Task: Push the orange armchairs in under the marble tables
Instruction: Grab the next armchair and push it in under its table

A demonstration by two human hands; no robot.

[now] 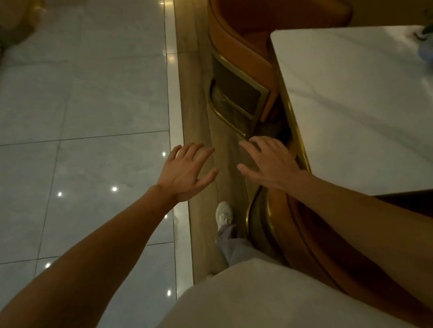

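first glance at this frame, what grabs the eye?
Two bare hands, spread open and holding nothing, in the centre: the left hand over the wooden floor strip, the right hand by the gold edge of the marble table. That white table fills the right side, with one orange armchair tucked against its far end and a second orange armchair beside the person, under the right forearm. Glossy grey tiles with light spots cover the left.
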